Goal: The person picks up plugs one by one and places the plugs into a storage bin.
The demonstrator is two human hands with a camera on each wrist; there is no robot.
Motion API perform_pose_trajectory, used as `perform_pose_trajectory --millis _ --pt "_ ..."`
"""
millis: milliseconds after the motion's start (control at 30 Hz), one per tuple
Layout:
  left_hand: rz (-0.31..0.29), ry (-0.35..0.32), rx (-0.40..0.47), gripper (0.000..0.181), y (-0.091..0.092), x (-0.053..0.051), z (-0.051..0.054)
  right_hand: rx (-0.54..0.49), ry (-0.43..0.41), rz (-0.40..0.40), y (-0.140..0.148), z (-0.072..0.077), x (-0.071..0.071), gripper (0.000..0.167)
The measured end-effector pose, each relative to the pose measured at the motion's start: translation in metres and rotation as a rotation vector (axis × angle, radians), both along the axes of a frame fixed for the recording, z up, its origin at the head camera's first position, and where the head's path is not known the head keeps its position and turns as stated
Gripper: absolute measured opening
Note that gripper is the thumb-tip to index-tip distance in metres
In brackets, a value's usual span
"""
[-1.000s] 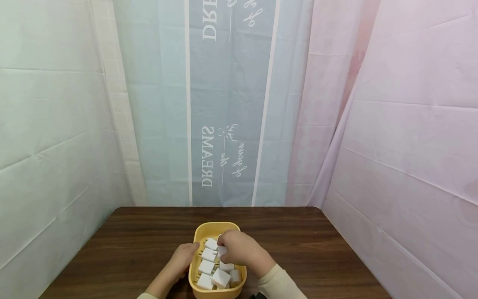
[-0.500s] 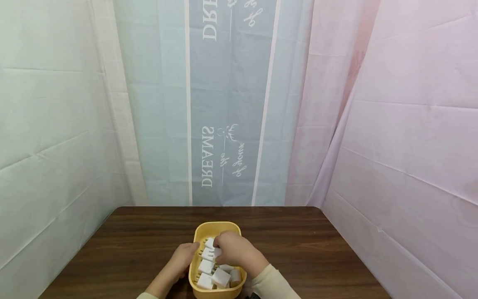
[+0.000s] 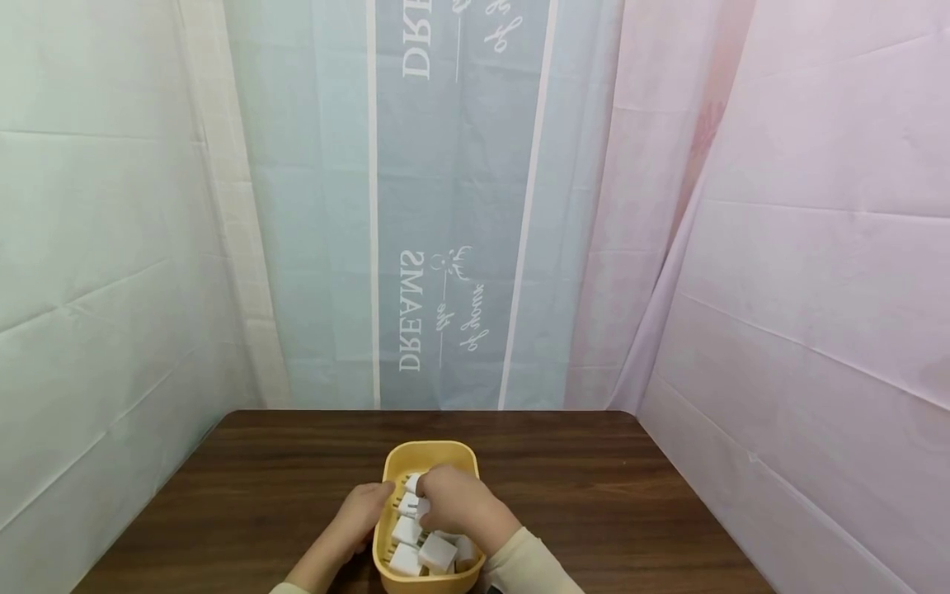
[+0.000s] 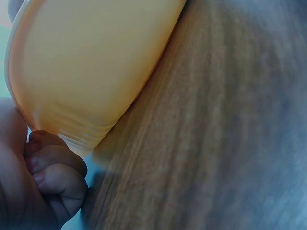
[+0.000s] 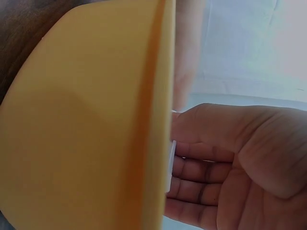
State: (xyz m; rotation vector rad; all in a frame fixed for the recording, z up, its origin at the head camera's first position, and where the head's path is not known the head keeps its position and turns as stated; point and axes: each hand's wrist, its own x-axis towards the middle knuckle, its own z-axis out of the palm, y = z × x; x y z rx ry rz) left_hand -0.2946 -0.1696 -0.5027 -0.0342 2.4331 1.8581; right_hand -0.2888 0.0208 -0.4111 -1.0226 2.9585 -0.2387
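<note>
A yellow plastic basket [image 3: 430, 450] with a slotted bottom stands on the table and holds several white blocky plug adapters [image 3: 438, 553]. My left hand [image 3: 365, 506] grips the basket's left rim, thumb on top; in the left wrist view its fingers [image 4: 62, 179] curl against the outer wall. Over the basket's right side reaches my right hand [image 3: 458, 500], pinching one white plug adapter [image 3: 422, 508] between thumb and fingers. Beyond the basket's wall in the right wrist view, only a thin edge of a white plug adapter [image 5: 170, 165] shows. The right hand hides some of the basket's contents.
The dark wood-grain table [image 3: 594, 495] extends on both sides of the basket. Behind it hangs a blue-grey curtain [image 3: 445, 206] with mirrored lettering. Pale sheets hang along the left [image 3: 111, 289] and right [image 3: 809, 289].
My right hand has moved left inside the basket with the plug adapter, toward the left row of adapters. The left hand keeps its grip on the rim, and the basket has barely shifted.
</note>
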Motion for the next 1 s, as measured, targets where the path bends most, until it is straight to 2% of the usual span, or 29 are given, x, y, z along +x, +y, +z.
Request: perform_pose_trajectory --millis 233,633,1000 --pt "-0.003 0.018 0.002 0.045 0.000 -0.001 -0.001 0.023 0.032 -0.031 -0.005 -0.002 0.001 0.020" --pt "-0.001 -0.003 -0.023 0.045 -0.002 0.001 0.000 0.051 0.063 -0.022 -0.016 -0.004 0.005 0.016" --pt "-0.005 0.004 -0.005 0.045 0.001 0.002 0.001 0.060 0.023 -0.055 -0.025 -0.012 0.003 0.014"
